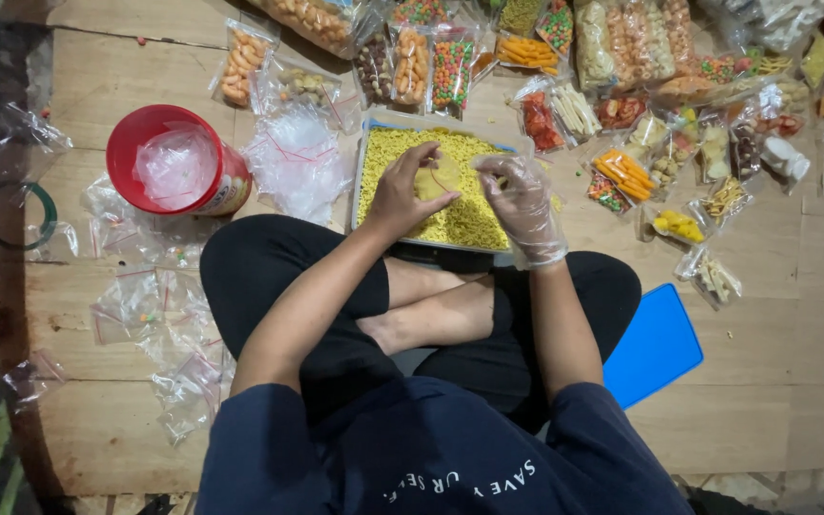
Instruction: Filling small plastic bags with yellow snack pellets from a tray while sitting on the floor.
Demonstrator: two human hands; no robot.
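Observation:
A shallow tray [366,143] full of small yellow snack pieces lies on the wooden floor in front of my crossed legs. My left hand [402,195] is bare and holds a small clear bag [439,177] filled with the yellow snack over the tray. My right hand [519,198] wears a clear plastic glove and hovers beside the bag, its fingers bent toward the bag's edge; whether it touches the bag I cannot tell.
A red bucket [175,162] with a plastic liner stands left of the tray beside a pile of empty zip bags [296,157]. More empty bags [150,315] lie at the left. Several filled snack bags [622,172] crowd the back and right. A blue lid [655,345] lies by my right knee.

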